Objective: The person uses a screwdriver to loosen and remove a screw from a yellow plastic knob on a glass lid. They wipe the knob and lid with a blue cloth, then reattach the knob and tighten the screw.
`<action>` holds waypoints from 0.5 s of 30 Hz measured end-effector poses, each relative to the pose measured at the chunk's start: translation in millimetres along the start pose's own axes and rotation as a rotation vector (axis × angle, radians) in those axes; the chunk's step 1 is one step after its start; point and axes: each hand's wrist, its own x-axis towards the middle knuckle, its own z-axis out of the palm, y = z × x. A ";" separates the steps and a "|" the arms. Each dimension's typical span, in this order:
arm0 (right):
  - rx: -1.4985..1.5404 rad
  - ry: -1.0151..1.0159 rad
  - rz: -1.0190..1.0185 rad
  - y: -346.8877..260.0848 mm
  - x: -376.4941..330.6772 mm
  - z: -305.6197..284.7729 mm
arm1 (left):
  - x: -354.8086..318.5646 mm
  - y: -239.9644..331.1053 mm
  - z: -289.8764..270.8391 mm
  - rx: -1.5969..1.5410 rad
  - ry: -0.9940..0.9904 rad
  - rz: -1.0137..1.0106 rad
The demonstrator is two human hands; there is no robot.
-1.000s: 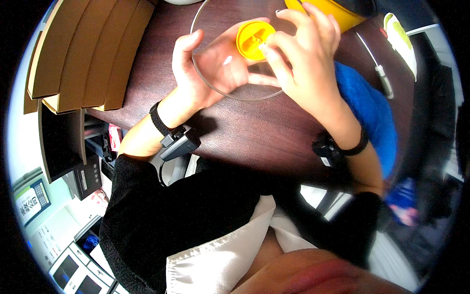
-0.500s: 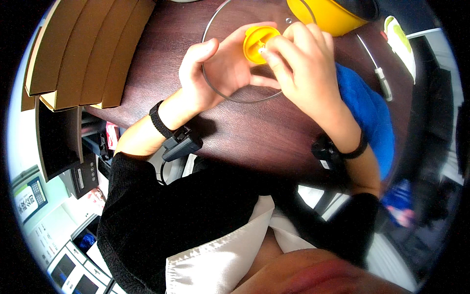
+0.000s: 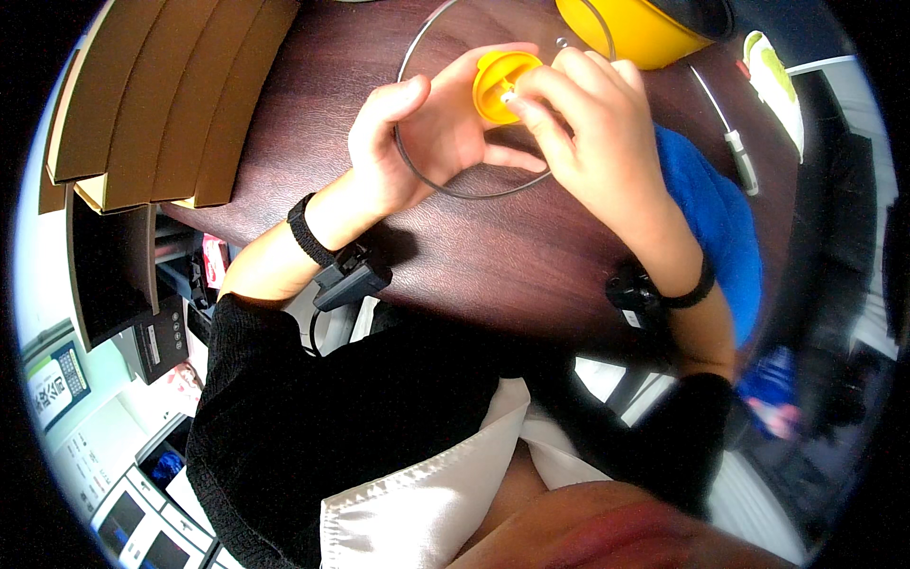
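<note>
A clear round glass lid (image 3: 445, 104) with a metal rim is held over the dark table. My left hand (image 3: 417, 128) supports it from beneath, palm up, its fingers curled and partly seen through the glass. At the lid's middle, a yellow knob (image 3: 493, 71) lies against the left fingers, its hollow side facing up. My right hand (image 3: 592, 119) reaches over from the right, with thumb and forefinger pinched at the hollow. Between these fingertips shows a small pale, screw-like piece (image 3: 509, 97); the right fingers hide part of the knob.
A yellow pot (image 3: 630, 33) with a dark inside stands at the far right. A screwdriver (image 3: 739, 156), a green-and-white packet (image 3: 777, 81) and a blue cloth (image 3: 706, 209) lie on the right. Brown cardboard (image 3: 171, 104) stands at the left of the table (image 3: 483, 256).
The lid and my right hand have shifted very slightly to the right. My right fingers remain pinched at the knob, and my left hand stays beneath the lid.
</note>
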 end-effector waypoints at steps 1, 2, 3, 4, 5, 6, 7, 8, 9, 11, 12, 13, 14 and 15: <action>-0.001 -0.008 0.005 -0.3 0.0 -0.7 | 0.1 0.1 -0.1 0.002 -0.003 -0.001; -0.002 -0.017 0.009 -0.5 0.0 -1.4 | 0.1 -0.4 -0.4 0.002 -0.003 -0.002; -0.001 -0.030 0.020 -0.5 -0.1 -2.1 | 0.1 -1.5 -0.7 0.002 -0.002 -0.002; 0.000 -0.042 0.031 -0.4 -0.1 -2.7 | 0.1 -2.2 -0.8 0.002 -0.002 -0.002; 0.001 -0.055 0.041 -0.5 -0.1 -3.2 | 0.2 -2.2 -0.5 0.001 -0.004 -0.003; 0.012 -0.061 0.056 -0.9 0.1 -3.7 | 0.6 -1.5 0.0 0.001 -0.006 -0.004; 0.023 -0.067 0.071 -1.5 0.3 -4.0 | 0.8 -1.1 0.2 0.000 -0.008 -0.004; 0.034 -0.073 0.085 -1.9 0.6 -4.5 | 0.7 -1.2 0.1 -0.004 -0.009 -0.006; 0.037 -0.076 0.090 -2.2 1.1 -5.4 | 0.7 -1.3 -0.2 -0.009 -0.012 -0.008; 0.042 -0.081 0.098 -2.5 2.0 -7.0 | 0.4 -1.4 -0.7 -0.016 -0.019 -0.010; 0.046 -0.080 0.099 -1.7 1.7 -7.0 | 0.6 -1.7 -0.9 -0.019 -0.024 -0.011; 0.050 -0.080 0.100 -0.7 1.3 -6.9 | 0.9 -1.9 -1.0 -0.021 -0.030 -0.013; 0.055 -0.080 0.101 0.2 1.0 -6.9 | 1.1 -2.1 -0.8 -0.019 -0.028 -0.011; 0.065 -0.083 0.107 0.3 1.0 -6.7 | 0.4 -2.5 -0.8 -0.017 -0.025 -0.008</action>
